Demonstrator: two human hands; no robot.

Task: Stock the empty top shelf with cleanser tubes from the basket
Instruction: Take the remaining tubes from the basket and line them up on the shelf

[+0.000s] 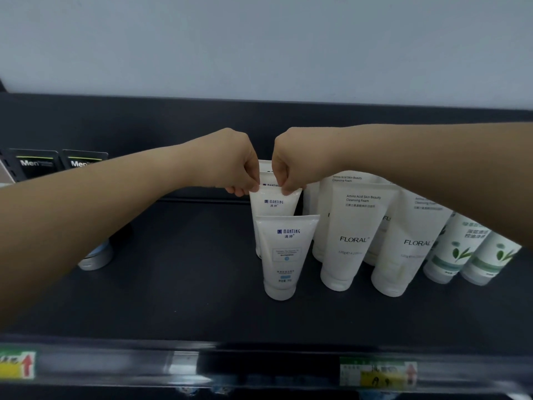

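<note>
A row of white Manting cleanser tubes stands cap-down, front to back, on the black top shelf (187, 284). The front Manting tube (284, 255) stands free. Behind it is a second Manting tube (274, 203). My left hand (230, 163) pinches its crimped top edge at the left corner. My right hand (294, 163) pinches the right corner. More Manting tubes (266, 176) show behind, mostly hidden by my hands. The basket is out of view.
White Floral tubes (354, 235) stand right of the Manting row, then green-leaf tubes (458, 249) further right. Black Men tubes (36, 164) stand at the far left, one silver-capped tube (96, 256) under my left forearm. Price tags (377, 373) line the front rail.
</note>
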